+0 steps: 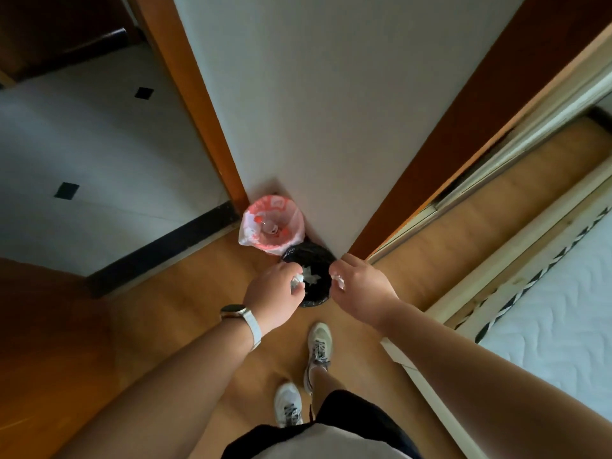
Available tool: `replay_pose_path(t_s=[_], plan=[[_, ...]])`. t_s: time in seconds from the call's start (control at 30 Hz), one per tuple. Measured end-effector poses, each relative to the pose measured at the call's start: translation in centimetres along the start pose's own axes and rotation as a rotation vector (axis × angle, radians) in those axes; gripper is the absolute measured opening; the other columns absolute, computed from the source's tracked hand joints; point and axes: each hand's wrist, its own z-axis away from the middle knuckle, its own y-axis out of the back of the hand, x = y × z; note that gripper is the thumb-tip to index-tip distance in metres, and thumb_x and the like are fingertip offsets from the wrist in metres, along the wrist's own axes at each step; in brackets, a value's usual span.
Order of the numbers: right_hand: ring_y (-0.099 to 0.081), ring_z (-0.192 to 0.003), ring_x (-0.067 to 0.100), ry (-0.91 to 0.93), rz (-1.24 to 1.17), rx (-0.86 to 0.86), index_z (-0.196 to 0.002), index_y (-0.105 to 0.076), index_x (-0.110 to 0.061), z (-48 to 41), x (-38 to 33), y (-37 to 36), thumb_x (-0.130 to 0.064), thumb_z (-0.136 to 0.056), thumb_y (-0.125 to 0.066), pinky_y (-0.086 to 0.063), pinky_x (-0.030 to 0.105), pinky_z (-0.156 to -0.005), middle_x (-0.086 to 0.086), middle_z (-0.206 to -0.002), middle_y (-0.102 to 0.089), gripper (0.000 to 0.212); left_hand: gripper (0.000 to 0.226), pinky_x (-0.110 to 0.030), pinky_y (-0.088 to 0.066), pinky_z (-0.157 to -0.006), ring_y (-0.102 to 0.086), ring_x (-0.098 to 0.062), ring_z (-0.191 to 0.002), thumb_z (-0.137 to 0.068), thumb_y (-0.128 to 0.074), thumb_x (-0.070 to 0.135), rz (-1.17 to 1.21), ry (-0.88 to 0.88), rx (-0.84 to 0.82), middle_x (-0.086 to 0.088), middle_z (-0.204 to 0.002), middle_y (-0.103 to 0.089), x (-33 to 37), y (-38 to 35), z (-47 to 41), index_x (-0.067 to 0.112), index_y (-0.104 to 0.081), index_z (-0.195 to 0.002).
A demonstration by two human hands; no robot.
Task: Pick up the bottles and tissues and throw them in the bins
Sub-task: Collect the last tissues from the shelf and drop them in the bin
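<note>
Left hand (276, 294), back uppermost, fingers curled closed around a crumpled white tissue (297, 280) that protrudes from the fingertips; the hand is held over the near-left rim of the black bin (311, 260). A watch (235, 313) with a pale strap sits on the left wrist. Right hand (362, 286), likewise closed, pinches a second white tissue wad (339, 281) at the bin's right rim. Between the two hands, inside the black-lined bin, lies a further piece of crumpled white tissue (311, 276).

Just beyond and touching the black bin stands a second bin (272, 225) lined with a translucent white bag printed in red; the red characters on the bag are too blurred to read. A clear plastic bottle (270, 228) lies inside it. Both bins stand on the wooden floor (185, 293) against the base of a white wall (314, 111), beside an orange-brown door frame (198, 104). A tiled floor (82, 144) with small black insets extends to the left. At right, a mattress (546, 326) with a quilted white surface. Below the hands, two pale laced trainers (317, 352).
</note>
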Motion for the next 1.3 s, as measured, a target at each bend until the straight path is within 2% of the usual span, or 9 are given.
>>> replay_pose_path(t_s=[0.17, 0.27, 0.33, 0.47, 0.67, 0.93, 1.07, 1.17, 1.3], plan=[[-0.06, -0.087, 0.028, -0.037, -0.003, -0.1, -0.1, -0.065, -0.013, -4.9, 2.7, -1.4, -0.015, -0.086, -0.054, -0.045, 0.032, -0.064, 0.004, -0.097, -0.059, 0.018, 0.026, -0.033, -0.048, -0.072, -0.06, -0.025, -0.101, -0.091, -0.056, 0.027, -0.054, 0.078, -0.066, -0.002, -0.111, -0.066, -0.1, -2.3, -5.2, 0.017, -0.062, -0.114], [-0.059, -0.096, 0.027, -0.037, 0.018, -0.164, -0.11, -0.064, -0.014, -6.8, 3.8, -1.8, -0.022, -0.09, -0.052, -0.045, 0.032, -0.07, 0.004, -0.107, -0.06, 0.024, 0.036, -0.035, -0.051, -0.08, -0.06, -0.024, -0.108, -0.091, -0.057, 0.028, -0.047, 0.117, -0.081, 0.0, -0.12, -0.065, -0.9, -2.9, -7.3, 0.019, -0.059, -0.126], [-0.058, -0.103, 0.027, -0.023, 0.047, -0.216, -0.118, -0.061, -0.016, -7.8, 4.5, -2.0, -0.028, -0.092, -0.051, -0.049, 0.034, -0.079, 0.004, -0.115, -0.058, 0.03, 0.043, -0.037, -0.051, -0.087, -0.058, -0.023, -0.113, -0.09, -0.058, 0.031, -0.059, 0.103, -0.083, 0.001, -0.126, -0.061, -1.7, -3.1, -8.1, 0.019, -0.056, -0.132], [-0.055, -0.111, 0.025, -0.005, 0.087, -0.276, -0.127, -0.057, -0.018, -8.8, 5.5, -1.6, -0.036, -0.093, -0.049, -0.049, 0.037, -0.089, 0.002, -0.123, -0.056, 0.039, 0.044, -0.039, -0.051, -0.089, -0.058, -0.025, -0.111, -0.089, -0.062, 0.03, -0.137, 0.026, -0.055, -0.002, -0.126, -0.06, -2.3, -2.8, -8.5, 0.015, -0.059, -0.129], [-0.054, -0.111, 0.025, -0.002, 0.117, -0.228, -0.127, -0.057, -0.017, -8.0, 5.8, 0.1, -0.039, -0.096, -0.046, -0.048, 0.039, -0.091, 0.001, -0.124, -0.057, 0.04, 0.043, -0.042, -0.052, -0.086, -0.056, -0.023, -0.112, -0.087, -0.06, 0.033, -0.228, -0.124, -0.021, -0.001, -0.127, -0.059, -2.1, -0.5, -8.6, 0.015, -0.061, -0.126], [-0.045, -0.127, 0.025, -0.1, 0.22, -0.155, -0.135, -0.049, -0.02, -5.6, 3.3, 3.6, -0.047, -0.097, -0.039, -0.042, 0.041, -0.101, 0.002, -0.138, -0.049, 0.048, 0.051, -0.043, -0.043, -0.103, -0.046, -0.026, -0.128, -0.092, -0.052, 0.041, -0.381, -0.33, -0.054, -0.003, -0.138, -0.051, -0.5, 3.5, -8.3, 0.022, -0.05, -0.139], [-0.041, -0.133, 0.025, -0.187, 0.224, -0.093, -0.139, -0.045, -0.021, -3.6, 1.1, 5.1, -0.05, -0.098, -0.037, -0.038, 0.041, -0.106, 0.002, -0.145, -0.044, 0.051, 0.051, -0.044, -0.04, -0.108, -0.044, -0.024, -0.131, -0.094, -0.046, 0.045, -0.394, -0.414, -0.06, -0.001, -0.14, -0.051, 0.0, 5.8, -7.8, 0.023, -0.05, -0.139], [-0.042, -0.13, 0.023, -0.278, 0.228, -0.041, -0.139, -0.045, -0.023, -2.1, -0.4, 6.1, -0.052, -0.098, -0.037, -0.039, 0.038, -0.104, -0.001, -0.143, -0.045, 0.051, 0.053, -0.043, -0.038, -0.109, -0.044, -0.023, -0.133, -0.093, -0.041, 0.047, -0.391, -0.48, -0.068, -0.002, -0.141, -0.051, 0.5, 7.5, -7.9, 0.022, -0.051, -0.138], [-0.045, -0.126, 0.022, -0.401, 0.262, 0.044, -0.137, -0.047, -0.024, 0.0, -2.4, 7.7, -0.053, -0.098, -0.036, -0.041, 0.037, -0.101, -0.001, -0.138, -0.047, 0.05, 0.052, -0.044, -0.033, -0.112, -0.041, -0.026, -0.135, -0.094, -0.047, 0.045, -0.384, -0.59, -0.055, -0.004, -0.145, -0.048, 1.1, 9.2, -8.1, 0.023, -0.049, -0.14]])
